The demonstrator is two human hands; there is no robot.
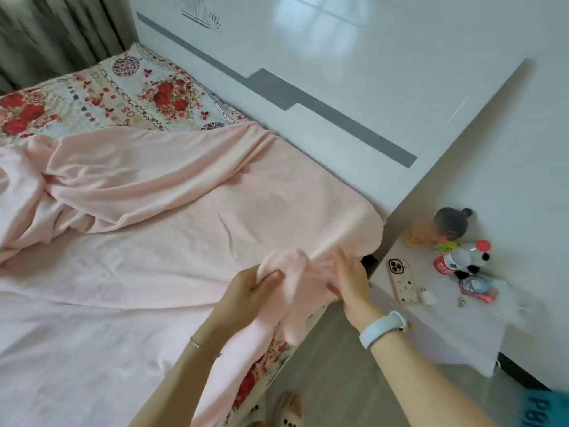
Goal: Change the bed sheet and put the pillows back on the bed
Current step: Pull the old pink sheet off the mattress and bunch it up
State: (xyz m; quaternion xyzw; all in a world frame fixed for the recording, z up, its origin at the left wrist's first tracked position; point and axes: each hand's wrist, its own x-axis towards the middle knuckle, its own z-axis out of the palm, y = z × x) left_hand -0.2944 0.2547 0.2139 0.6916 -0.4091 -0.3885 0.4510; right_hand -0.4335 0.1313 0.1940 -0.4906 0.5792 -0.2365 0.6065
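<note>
A pale pink bed sheet (172, 211) lies spread and rumpled over most of the bed, bunched in folds at the left. Beneath it a floral cover with red flowers (123, 94) shows at the far corner and along the near edge. My left hand (255, 288) grips a bunched corner of the pink sheet at the bed's right edge. My right hand (348, 282), with a light blue wristband, holds the same sheet edge just to the right. No pillows are in view.
A white headboard (308, 72) with a grey stripe runs along the bed's far side. A white nightstand (446, 318) at the right holds a phone (403, 282), a charger, a bottle, a panda toy and a doll. Grey curtains hang at top left. Slippers show on the floor below.
</note>
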